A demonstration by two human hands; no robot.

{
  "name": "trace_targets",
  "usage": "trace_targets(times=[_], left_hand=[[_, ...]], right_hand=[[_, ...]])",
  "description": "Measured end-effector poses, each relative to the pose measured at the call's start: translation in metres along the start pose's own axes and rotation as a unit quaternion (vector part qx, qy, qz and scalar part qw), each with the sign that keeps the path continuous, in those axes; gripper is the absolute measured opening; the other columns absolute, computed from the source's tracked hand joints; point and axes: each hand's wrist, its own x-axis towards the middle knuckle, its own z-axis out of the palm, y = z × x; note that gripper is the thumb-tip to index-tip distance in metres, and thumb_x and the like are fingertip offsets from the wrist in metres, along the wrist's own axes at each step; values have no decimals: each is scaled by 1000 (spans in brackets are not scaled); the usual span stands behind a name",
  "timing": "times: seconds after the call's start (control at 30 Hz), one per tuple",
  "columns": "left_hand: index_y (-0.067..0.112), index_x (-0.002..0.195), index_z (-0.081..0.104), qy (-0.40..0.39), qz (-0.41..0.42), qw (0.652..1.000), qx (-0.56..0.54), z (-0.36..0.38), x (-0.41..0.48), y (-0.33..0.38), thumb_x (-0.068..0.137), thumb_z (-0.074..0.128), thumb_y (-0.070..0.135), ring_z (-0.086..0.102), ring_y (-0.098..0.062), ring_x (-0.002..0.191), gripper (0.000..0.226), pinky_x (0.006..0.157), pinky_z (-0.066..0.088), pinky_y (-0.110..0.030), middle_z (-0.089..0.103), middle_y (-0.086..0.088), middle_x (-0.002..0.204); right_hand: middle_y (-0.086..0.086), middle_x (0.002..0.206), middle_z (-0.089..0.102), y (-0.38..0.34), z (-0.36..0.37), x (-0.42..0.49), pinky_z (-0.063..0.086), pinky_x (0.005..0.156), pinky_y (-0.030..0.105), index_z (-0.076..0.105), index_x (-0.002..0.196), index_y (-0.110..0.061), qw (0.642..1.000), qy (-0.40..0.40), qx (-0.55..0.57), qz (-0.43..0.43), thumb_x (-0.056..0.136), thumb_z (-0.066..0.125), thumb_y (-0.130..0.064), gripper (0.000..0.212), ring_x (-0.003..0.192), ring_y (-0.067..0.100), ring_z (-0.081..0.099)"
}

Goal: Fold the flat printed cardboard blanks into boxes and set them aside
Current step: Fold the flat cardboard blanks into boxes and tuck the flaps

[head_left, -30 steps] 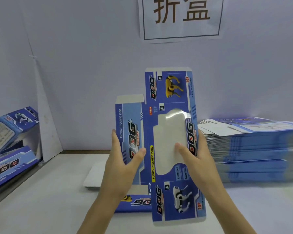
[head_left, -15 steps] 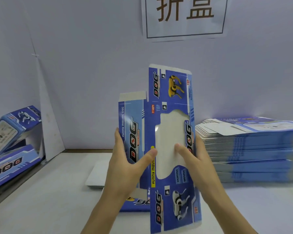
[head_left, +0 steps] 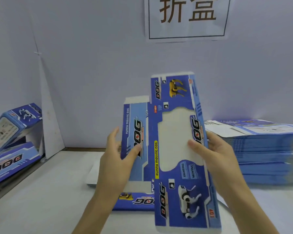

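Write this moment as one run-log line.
blank: held upright | left hand: grips left panel | right hand: grips right edge | stack: at right

Soft, even light fills the scene with a cool bluish cast, and the wall [head_left: 91, 65] sits bright with no hard glare anywhere. Only faint, fuzzy shadows lie on the table [head_left: 41, 191] beneath the blank [head_left: 176, 149]. Over on the right the stack of blanks [head_left: 260, 149] is smeared with blur, and the wide lens bends straight lines near the edges.
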Motion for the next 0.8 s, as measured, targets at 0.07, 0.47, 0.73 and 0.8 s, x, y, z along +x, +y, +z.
trace_targets(times=[0.07, 0.47, 0.73, 0.8], left_hand=[[40, 146, 25, -36, 23, 995, 89, 2, -5, 1, 70, 59, 63, 45, 2, 120, 87, 91, 43, -15, 38, 23, 134], [27, 108, 64, 8, -52, 966, -252, 8, -5, 11, 89, 60, 22, 73, -19, 87, 19, 60, 59, -28, 75, 1, 99], [35, 147, 27, 43, -3, 995, -90, 3, 2, -4, 88, 65, 24, 60, 10, 99, 71, 62, 51, -9, 55, 9, 129], [37, 150, -10, 16, -8, 997, 81, 9, -3, -5, 73, 76, 46, 44, 20, 105, 116, 79, 42, -3, 30, 13, 138]], right_hand=[[-2, 92, 76, 1, 9, -2, 61, 66, 34, 66, 103, -29, 999, 26, -13, -34, 91, 64, -9, 23, 84, 19, 74], [-21, 145, 42, 10, 15, -5, 32, 96, -1, 49, 129, -43, 945, -126, -273, -132, 86, 72, -13, 57, 136, -6, 34], [-27, 130, 42, 13, 0, 2, 36, 80, -5, 36, 132, -49, 938, -124, -278, -164, 74, 81, -7, 85, 118, -16, 41], [-18, 125, 46, 15, 5, 3, 34, 84, -5, 40, 142, -30, 924, -66, -315, -207, 76, 80, -5, 81, 112, -11, 46]])
